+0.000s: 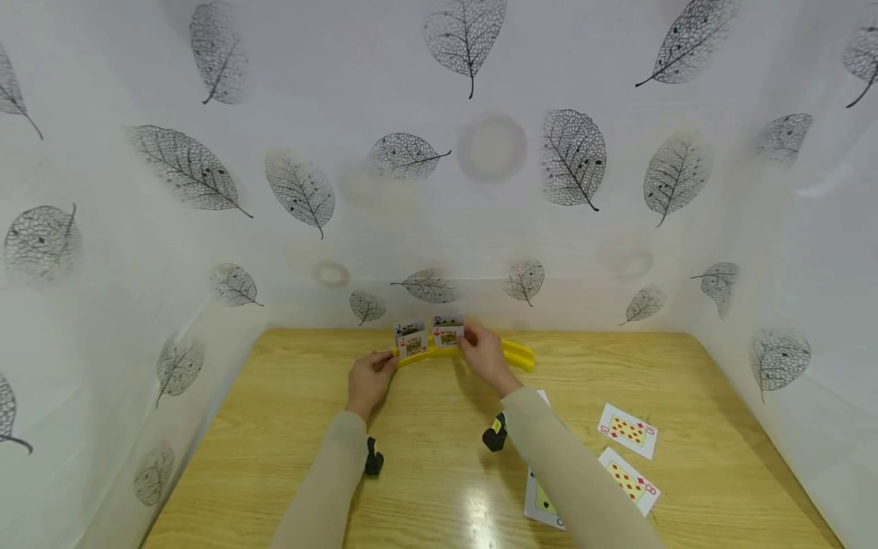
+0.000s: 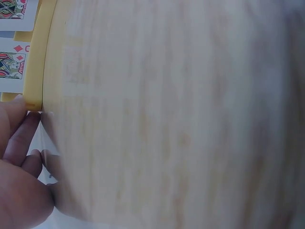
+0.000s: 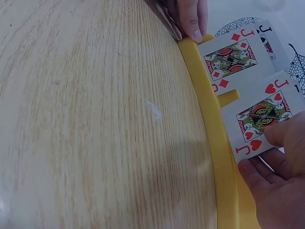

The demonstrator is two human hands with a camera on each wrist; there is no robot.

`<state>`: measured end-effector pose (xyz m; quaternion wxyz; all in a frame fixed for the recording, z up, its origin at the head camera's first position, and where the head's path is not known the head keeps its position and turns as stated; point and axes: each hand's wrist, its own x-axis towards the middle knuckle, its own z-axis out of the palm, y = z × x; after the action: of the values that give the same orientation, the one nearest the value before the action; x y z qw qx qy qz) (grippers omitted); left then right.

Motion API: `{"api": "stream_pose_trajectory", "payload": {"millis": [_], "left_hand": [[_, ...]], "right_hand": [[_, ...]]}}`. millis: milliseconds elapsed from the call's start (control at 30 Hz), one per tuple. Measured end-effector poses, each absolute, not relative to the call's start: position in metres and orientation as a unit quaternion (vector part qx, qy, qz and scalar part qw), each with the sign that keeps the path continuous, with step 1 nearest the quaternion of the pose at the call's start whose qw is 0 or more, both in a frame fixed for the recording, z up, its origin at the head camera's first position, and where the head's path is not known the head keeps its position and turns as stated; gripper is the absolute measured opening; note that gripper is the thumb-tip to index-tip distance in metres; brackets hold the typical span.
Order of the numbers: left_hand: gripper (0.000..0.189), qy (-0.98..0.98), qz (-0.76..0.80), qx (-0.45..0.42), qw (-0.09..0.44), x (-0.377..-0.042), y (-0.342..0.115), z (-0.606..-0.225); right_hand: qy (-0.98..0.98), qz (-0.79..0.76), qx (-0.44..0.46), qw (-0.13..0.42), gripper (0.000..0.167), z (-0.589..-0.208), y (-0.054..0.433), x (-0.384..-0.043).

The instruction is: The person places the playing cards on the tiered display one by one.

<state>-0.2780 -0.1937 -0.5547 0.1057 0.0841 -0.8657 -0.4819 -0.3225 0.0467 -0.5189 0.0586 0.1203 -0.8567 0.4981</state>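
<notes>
A curved yellow card holder (image 1: 519,355) stands at the back of the table with playing cards upright in it. My left hand (image 1: 370,381) holds the holder's left end between thumb and fingers, also shown in the left wrist view. Just beside it stands the jack of diamonds (image 3: 230,61), with a black-suited jack (image 3: 270,44) behind. My right hand (image 1: 484,355) pinches the jack of hearts (image 3: 248,112) at its right side, thumb on its face. That card sits in the holder, right of the jack of diamonds; another card (image 1: 449,320) shows behind it.
On the table's right side lie a ten of diamonds (image 1: 627,431), an eight of diamonds (image 1: 629,482) and a black-suited card (image 1: 540,507) partly under my right forearm. A leaf-patterned white curtain (image 1: 480,229) rises behind the wooden table (image 1: 439,473).
</notes>
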Motion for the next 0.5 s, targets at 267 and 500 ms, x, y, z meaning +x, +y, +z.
{"api": "stream_pose_trajectory", "payload": {"millis": [267, 500], "left_hand": [[0.028, -0.866, -0.480, 0.089, 0.107, -0.2788, -0.1931, -0.5547], [0.027, -0.868, -0.477, 0.081, 0.113, -0.2791, -0.1931, -0.5551]], "right_hand": [[-0.857, 0.496, 0.128, 0.064, 0.011, -0.5209, 0.0451, -0.3217], [-0.853, 0.504, 0.121, 0.064, 0.011, -0.5236, 0.0441, -0.3230]]}}
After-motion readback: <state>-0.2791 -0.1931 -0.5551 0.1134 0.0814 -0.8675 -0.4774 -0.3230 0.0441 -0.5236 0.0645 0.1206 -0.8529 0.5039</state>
